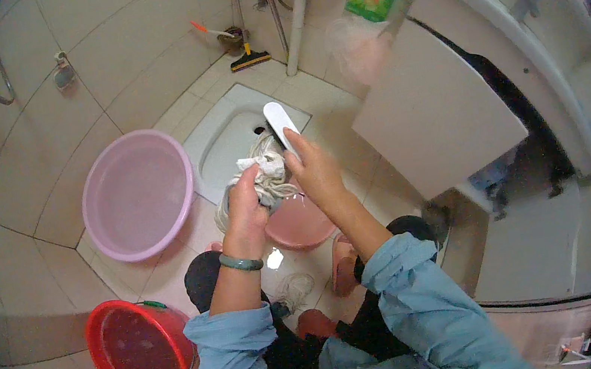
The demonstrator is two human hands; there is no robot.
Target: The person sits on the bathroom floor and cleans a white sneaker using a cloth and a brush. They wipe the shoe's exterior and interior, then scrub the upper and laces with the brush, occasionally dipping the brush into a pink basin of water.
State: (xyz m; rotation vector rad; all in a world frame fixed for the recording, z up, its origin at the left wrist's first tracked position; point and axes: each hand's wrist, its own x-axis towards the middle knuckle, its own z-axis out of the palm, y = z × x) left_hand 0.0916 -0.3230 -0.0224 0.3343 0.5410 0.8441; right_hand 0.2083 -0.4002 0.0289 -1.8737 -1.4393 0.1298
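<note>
In front of me, my left hand (244,203) is closed around a bundle of whitish cords (269,184) with a white piece on top and a grey part below. Loops of it hang down past my fingers. My right hand (314,167) grips a scrub brush (277,120) with a white back; its dark bristles face the bundle, at or very near it. Beneath both hands is a pink basin (302,230), partly covered by them. A smaller tangle of pale strings (295,290) lies on the wet floor between my feet.
A squat toilet (209,150) is set in the floor ahead. To the left stand a large purple basin (187,192) and a red bucket (187,351) holding liquid. A floor squeegee (249,60) leans in the far corner. On the right, a white cabinet panel (436,108) juts out.
</note>
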